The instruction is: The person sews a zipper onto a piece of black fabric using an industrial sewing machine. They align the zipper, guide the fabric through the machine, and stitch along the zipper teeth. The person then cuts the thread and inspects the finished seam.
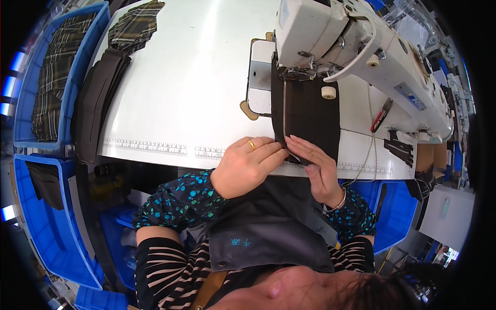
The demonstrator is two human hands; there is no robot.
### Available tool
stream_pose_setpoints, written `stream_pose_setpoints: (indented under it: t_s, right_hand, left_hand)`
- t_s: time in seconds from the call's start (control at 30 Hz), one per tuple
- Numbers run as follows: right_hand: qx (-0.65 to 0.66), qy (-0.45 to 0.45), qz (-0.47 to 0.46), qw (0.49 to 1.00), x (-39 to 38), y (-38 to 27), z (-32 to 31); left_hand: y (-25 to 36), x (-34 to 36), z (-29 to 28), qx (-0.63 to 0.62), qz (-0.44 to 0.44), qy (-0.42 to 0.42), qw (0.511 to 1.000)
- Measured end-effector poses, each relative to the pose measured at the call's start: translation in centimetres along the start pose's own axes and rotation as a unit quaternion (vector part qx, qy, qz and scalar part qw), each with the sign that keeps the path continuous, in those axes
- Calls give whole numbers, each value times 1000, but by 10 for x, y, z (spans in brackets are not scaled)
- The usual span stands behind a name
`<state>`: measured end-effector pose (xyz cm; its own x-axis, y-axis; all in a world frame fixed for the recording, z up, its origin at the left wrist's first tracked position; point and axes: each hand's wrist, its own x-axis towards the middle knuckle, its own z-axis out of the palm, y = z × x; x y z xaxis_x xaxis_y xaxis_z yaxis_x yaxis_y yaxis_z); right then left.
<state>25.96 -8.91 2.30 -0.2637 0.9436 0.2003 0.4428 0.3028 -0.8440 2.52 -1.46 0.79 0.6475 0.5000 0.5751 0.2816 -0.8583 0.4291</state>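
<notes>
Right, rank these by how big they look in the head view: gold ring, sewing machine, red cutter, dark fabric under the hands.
1. Sewing machine
2. Dark fabric
3. Red cutter
4. Gold ring, clearly smallest

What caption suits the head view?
Left fingers and right fingers on dark cloth at a white sewing machine.

Blue-speckled dark oversleeves (178,200), tan-striped black top (161,258), dark grey apron (276,250), gold ring (252,145), silvery bangle (341,203).
</notes>
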Motion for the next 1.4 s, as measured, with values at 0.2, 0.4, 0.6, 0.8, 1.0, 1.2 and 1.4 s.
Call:
stream_pose_setpoints:
  t_s: [0.2,0.4,0.6,0.8,1.0,1.2,1.4]
  right_hand:
    - [27,19,-9,999,-5,4,0]
    - [-93,122,22,988,-1,11,-25]
    - [396,90,278,871,-11,55,-106]
    - [-112,-65,30,991,-31,19,-60]
    - [-294,-97,-88,947,-33,19,-35]
    - [-314,-99,-93,939,-39,21,-37]
    - [-376,-72,-128,915,-56,30,-37]
  left_hand:
    - [10,8,5,77,-21,-29,996]
    - [13,1,1,166,16,-75,983]
    - [25,-6,9,280,62,-97,953]
    - [24,-2,8,276,82,-103,952]
    - [22,3,-5,206,48,-114,971]
    - [24,5,-9,228,78,-120,963]
    - [24,3,-9,223,77,-110,966]
